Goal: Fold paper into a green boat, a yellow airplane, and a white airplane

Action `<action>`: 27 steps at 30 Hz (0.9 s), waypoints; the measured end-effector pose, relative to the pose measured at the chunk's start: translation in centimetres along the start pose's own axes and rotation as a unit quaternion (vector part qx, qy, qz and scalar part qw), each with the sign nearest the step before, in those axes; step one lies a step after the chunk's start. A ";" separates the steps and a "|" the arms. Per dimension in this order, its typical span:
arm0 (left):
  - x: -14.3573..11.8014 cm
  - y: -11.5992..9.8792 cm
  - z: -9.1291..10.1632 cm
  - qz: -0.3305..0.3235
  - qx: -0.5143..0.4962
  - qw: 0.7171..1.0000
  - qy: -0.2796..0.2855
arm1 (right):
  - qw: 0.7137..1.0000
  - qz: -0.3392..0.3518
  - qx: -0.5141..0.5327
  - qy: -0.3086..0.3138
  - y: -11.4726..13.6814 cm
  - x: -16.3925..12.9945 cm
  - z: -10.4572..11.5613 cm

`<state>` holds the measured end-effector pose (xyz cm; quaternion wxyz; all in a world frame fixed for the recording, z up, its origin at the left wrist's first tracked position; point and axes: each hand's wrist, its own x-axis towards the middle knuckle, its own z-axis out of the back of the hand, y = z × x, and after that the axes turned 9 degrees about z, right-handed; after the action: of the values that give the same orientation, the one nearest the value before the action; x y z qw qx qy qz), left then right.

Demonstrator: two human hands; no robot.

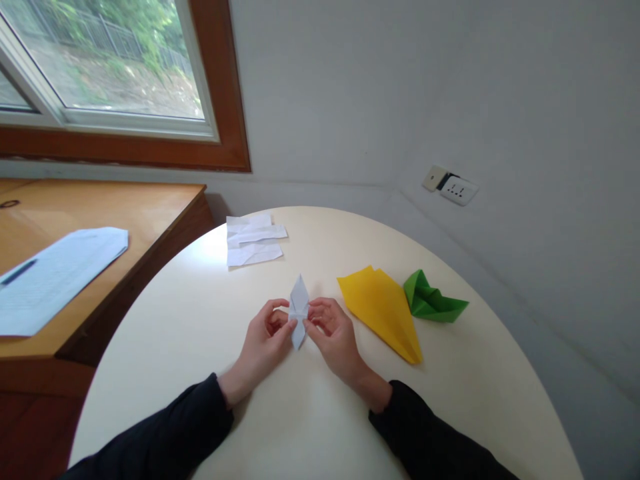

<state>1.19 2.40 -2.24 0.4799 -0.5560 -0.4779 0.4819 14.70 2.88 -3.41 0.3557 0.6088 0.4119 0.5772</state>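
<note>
Near the middle of the round cream table (200, 320), the left hand (265, 337) and right hand (333, 333) are both pinching a small white folded paper (299, 310) from opposite sides at its waist, steadying its creases, with a yellow paper plane (383, 310) lying to the right.

The person is wearing a dark, near-black top with long sleeves, and the left sleeve (170, 433) and right sleeve (430, 433) are both ending just above the wrists. The fabric is looking soft and matte, bunching into slight folds at the cuffs. The left hand (265, 343) and right hand (333, 337) are showing bare, without gloves, rings or a watch.
</note>
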 end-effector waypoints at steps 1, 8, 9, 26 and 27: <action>0.0 0.0 0.0 -0.004 0.008 1.000 0.003 | 1.000 0.004 0.001 -0.007 0.0 0.0 0.0; -0.1 0.1 0.4 -0.062 0.063 0.996 -0.020 | 0.994 0.036 -0.093 0.040 0.0 0.2 0.4; -0.1 0.2 0.5 -0.075 0.071 0.994 -0.026 | 0.992 0.048 -0.109 0.042 0.1 0.2 0.4; -0.8 0.5 0.8 -0.160 0.134 0.976 -0.064 | 0.996 0.064 -0.044 0.031 -0.2 -0.7 0.6; -0.8 0.4 0.8 -0.163 0.137 0.975 -0.061 | 0.996 0.065 -0.047 0.028 -0.3 -0.7 0.6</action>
<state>0.41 1.64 -2.68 0.5932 -0.3693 -0.5199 0.4914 15.23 2.34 -3.98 0.3344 0.6005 0.3536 0.6345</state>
